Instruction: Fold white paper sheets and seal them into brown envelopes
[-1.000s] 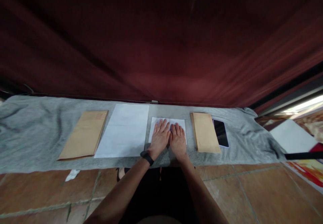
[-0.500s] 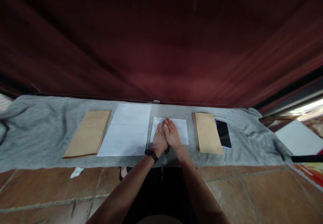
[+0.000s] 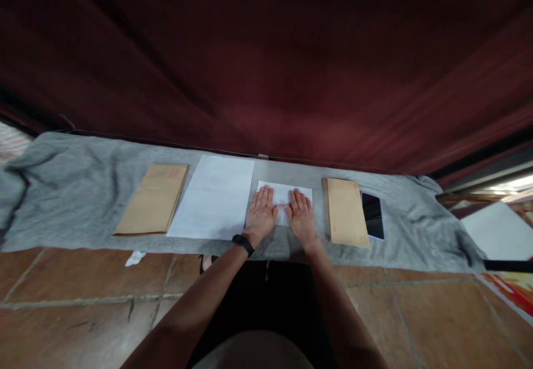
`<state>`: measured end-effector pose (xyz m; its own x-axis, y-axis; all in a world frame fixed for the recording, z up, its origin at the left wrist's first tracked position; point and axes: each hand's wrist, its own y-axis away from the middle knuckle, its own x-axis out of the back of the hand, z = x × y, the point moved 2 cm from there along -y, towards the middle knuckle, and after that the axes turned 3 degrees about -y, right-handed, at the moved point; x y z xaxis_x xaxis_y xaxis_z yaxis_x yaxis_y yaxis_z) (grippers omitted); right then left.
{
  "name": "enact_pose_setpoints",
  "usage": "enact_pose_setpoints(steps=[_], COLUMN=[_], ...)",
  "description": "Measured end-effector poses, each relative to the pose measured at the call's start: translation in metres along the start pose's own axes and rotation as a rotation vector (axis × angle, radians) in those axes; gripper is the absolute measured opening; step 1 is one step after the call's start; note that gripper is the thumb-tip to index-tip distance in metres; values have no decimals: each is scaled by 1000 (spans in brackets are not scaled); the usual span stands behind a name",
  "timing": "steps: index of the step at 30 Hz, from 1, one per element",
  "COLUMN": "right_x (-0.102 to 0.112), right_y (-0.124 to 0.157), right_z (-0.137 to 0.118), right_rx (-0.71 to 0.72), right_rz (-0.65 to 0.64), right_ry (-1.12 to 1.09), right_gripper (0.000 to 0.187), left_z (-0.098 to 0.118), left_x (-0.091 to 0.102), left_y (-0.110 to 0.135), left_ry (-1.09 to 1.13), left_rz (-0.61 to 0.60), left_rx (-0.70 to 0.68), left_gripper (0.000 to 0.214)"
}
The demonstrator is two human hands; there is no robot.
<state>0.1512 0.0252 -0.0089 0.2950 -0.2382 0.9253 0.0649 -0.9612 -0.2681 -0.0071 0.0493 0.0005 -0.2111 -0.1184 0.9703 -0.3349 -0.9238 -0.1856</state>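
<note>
A small white sheet of paper (image 3: pixel 282 193), apparently folded, lies on the grey cloth in front of me. My left hand (image 3: pixel 261 213) rests flat over its left part, fingers stretched forward, with a black band on the wrist. Over the right part lies my right hand (image 3: pixel 300 216), also flat with its fingers extended. A strip of the paper shows between the two thumbs. Just left of my left hand is a larger stack or sheet of white paper (image 3: pixel 214 197). Right of my right hand sits a stack of brown envelopes (image 3: pixel 346 212).
Another stack of brown envelopes (image 3: pixel 152 200) lies farther left. A dark-screened phone (image 3: pixel 373 216) is beside the right stack. The grey cloth (image 3: pixel 83 186) covers a narrow surface against a dark red curtain (image 3: pixel 266 80). A crumpled white scrap (image 3: pixel 135 258) lies on the tiled floor.
My hands were together at the middle of the small paper; they have spread apart, left hand to the left and right hand to the right. The view has tilted slightly.
</note>
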Motion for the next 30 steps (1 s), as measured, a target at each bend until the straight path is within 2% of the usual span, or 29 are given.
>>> enact_pose_setpoints(steps=[6,12,17,21,23,26,30], right_x=[7,12,17,13,11,10,15], right_y=[14,23,24,24,27,34,45], right_z=[16,17,-5,-36,-43,-36,-13], right_rx=[-37,-97,-141,-9,4,-29,-74], right_rz=[41,63,101,-4,-28,-8,46], right_ry=[54,76,77,37,26,36,65], right_gripper=[61,64,57,53,51,52,54], left_z=[-2,-3,-5,-7,-8,-9,-12], left_x=[2,4,2,0,-1,-3,-2], left_y=[8,12,12,11,11,12,15], left_ry=[10,6,6,18,31,60,78], left_rz=[36,31,49,65,63,71,99], left_rx=[69,82,67,61,64,71,91], left_gripper=[64,63,63,62,62,63,63])
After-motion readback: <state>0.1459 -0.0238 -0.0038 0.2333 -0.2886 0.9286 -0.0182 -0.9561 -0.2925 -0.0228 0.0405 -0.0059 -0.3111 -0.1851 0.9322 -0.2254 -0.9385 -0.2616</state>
